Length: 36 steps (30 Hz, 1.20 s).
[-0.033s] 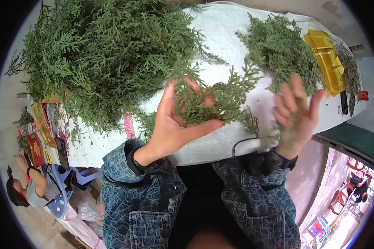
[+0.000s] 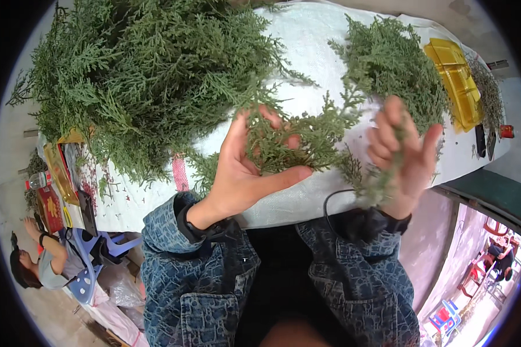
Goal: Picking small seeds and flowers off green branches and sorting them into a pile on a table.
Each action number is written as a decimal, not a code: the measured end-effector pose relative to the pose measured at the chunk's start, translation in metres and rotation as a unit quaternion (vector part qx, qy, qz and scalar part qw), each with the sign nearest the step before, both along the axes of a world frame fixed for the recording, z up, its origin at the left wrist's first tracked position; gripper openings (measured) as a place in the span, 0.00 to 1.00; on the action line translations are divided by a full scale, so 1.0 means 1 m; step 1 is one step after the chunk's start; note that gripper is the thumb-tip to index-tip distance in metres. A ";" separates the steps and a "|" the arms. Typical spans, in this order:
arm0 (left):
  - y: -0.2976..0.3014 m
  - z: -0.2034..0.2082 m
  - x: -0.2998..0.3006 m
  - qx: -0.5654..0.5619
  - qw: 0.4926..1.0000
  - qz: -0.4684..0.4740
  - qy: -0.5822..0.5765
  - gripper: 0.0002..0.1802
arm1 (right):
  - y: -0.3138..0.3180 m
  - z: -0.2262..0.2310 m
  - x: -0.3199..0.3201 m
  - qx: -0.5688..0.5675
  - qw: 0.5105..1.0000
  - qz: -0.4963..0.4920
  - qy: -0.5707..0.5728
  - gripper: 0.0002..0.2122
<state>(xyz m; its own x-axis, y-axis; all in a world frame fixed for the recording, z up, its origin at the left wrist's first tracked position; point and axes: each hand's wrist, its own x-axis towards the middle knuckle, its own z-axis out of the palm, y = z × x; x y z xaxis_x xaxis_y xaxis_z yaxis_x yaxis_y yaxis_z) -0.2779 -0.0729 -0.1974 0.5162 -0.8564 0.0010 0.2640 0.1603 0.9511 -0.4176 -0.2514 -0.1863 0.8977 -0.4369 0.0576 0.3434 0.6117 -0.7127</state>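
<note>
My left hand (image 2: 246, 168) curls round a bunch of green conifer sprigs (image 2: 307, 141), thumb along the near side and fingertips showing through the foliage. At the right, my right hand (image 2: 405, 156) is raised with its palm partly showing, thumb out and fingers bent. A blurred conifer sprig (image 2: 382, 182) lies across that palm and hangs below the fingers; the exact grip is smeared. A large heap of conifer branches (image 2: 139, 81) covers the table's left side. Beyond my right hand rests a smaller pile of sprigs (image 2: 391, 63).
White woven sheeting (image 2: 307, 52) covers the table. Yellow plastic trays (image 2: 454, 81) and a red can (image 2: 506, 131) stand at the right; a bottle (image 2: 37, 180) is at the left. A dark cable (image 2: 328, 211) loops by my right sleeve. Another person (image 2: 43, 260) sits at the left.
My right hand has shifted slightly left, and the blurred sprig across it shows more clearly. My left hand and its bunch have hardly moved.
</note>
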 end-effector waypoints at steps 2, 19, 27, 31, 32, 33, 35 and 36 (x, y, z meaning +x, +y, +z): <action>-0.001 -0.003 0.001 -0.016 0.999 -0.017 -0.045 0.35 | 0.019 -0.007 0.008 -0.133 0.982 -0.059 0.122 0.22; -0.003 -0.014 0.003 -0.112 0.984 -0.023 0.134 0.18 | 0.018 -0.007 0.008 -0.130 0.959 -0.214 0.130 0.17; -0.010 -0.015 -0.006 -0.055 0.998 -0.042 0.003 0.15 | 0.045 -0.002 0.019 -0.117 0.939 -0.265 0.187 0.11; -0.006 -0.010 0.007 -0.052 0.998 -0.026 0.033 0.15 | 0.001 0.016 -0.007 -0.167 0.914 -0.356 0.104 0.10; -0.005 -0.009 0.010 -0.058 0.996 -0.039 0.057 0.15 | -0.008 0.019 -0.017 -0.135 0.927 -0.344 0.068 0.11; -0.004 -0.008 0.012 -0.067 0.993 -0.052 0.079 0.15 | -0.008 0.020 -0.031 -0.201 0.869 -0.422 0.165 0.09; -0.003 -0.007 0.011 -0.038 0.993 -0.030 0.111 0.18 | -0.011 0.018 -0.046 -0.224 0.882 -0.391 0.138 0.08; -0.003 -0.006 0.013 -0.011 0.996 -0.032 0.085 0.19 | -0.011 0.019 -0.051 -0.244 0.890 -0.364 0.124 0.08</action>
